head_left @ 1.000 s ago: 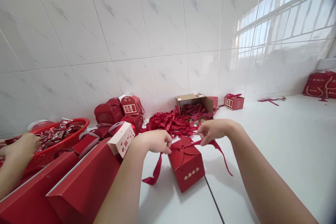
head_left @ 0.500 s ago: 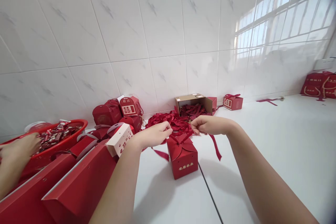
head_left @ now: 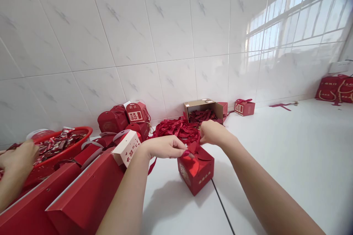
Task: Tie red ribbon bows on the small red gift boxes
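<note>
A small red gift box (head_left: 205, 172) with gold lettering stands on the white table in front of me, slightly turned, its top flaps folded together. Red ribbon (head_left: 195, 147) runs over its top. My left hand (head_left: 168, 147) is closed, thumb and fingers pinching the ribbon at the box's upper left. My right hand (head_left: 211, 132) is closed just behind the box's top; its fingertips are partly hidden, and they appear to grip the ribbon too. One ribbon tail (head_left: 152, 166) hangs below my left wrist.
Behind lie a heap of red ribbons (head_left: 173, 128) and an open cardboard box (head_left: 204, 103) of ribbons. Several red boxes (head_left: 113, 120) crowd the left, beside a red basin (head_left: 88, 131) of sweets where another person's hand (head_left: 19, 159) reaches. A bowed box (head_left: 245, 108) stands back right.
The gift box has turned, showing a corner towards me, and shifted slightly right. My left hand moved right and down to its top; my right hand drew in behind it.
</note>
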Demonstrator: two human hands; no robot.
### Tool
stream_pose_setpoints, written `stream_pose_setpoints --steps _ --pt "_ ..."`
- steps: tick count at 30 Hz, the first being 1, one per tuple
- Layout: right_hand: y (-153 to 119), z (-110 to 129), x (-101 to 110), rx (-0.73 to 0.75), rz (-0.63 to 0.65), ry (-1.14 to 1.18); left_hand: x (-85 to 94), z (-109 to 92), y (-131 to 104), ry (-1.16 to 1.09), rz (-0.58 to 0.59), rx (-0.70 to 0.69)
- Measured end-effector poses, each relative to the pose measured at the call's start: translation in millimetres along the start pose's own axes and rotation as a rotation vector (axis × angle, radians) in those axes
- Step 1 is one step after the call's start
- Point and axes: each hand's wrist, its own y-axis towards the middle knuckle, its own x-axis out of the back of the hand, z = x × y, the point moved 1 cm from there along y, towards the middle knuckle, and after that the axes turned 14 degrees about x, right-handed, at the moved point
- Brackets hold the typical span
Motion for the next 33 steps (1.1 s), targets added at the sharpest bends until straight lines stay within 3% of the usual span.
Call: stream_pose_setpoints --steps 3,5,11,17,19,26,33 --pt "1.9 1.2 -0.3 0.027 -0.102 0.001 -0.8 -3.3 0.3 -0.14 0.01 -0.024" --pt "0.9 -0.8 1.8 0.063 -0.149 0.033 -0.1 -3.8 0.6 -0.214 -0.044 0.019" --pt "-0.5 -6.5 10.1 0.1 -0.345 0.103 4.4 -5.2 0.5 -0.459 -0.356 0.026" --pt "2.3 -3.3 10.3 0.211 -0.752 0.249 6.6 -8.0 -0.8 -0.585 -0.652 0.008" --pt "1.5 -0.7 10.6 0.253 -0.815 0.25 5.6 -11.9 -3.2 -0.588 -0.742 0.01" --pt "-11.3 14.2 21.9 0.32 -0.824 0.337 0.3 -25.2 -13.6 -0.4 -0.874 -0.008" --pt "-14.5 25.0 23.6 0.34 -0.643 0.625 -7.7 -30.9 -13.7 -0.057 -1.106 -0.099"
